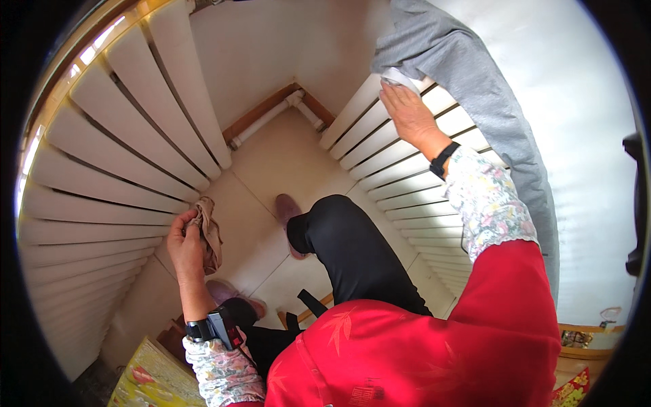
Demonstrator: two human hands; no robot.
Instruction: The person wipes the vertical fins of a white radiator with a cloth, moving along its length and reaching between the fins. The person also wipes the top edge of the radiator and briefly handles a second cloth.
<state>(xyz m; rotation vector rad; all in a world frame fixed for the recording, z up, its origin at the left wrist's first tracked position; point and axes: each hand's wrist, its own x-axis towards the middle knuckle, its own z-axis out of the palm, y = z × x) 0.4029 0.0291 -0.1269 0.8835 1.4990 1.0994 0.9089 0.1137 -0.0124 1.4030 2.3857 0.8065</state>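
My left hand [185,244] grips a crumpled beige-brown cloth [209,236] beside the lower ends of the left white radiator [127,168]. My right hand [409,114] reaches forward to the far end of the right radiator [376,137], its fingers close together over a bunched white cloth [402,79]. Part of that white cloth is hidden beneath the fingers. A grey garment [488,86], seemingly a pair of trousers, drapes along the top of the right radiator, just past my right hand.
White pipes [264,122] run along the brown skirting in the corner. My legs stand on the tiled floor [254,178] between the radiators. A yellow patterned box [152,379] is at lower left. Wooden furniture parts [305,318] show behind my legs.
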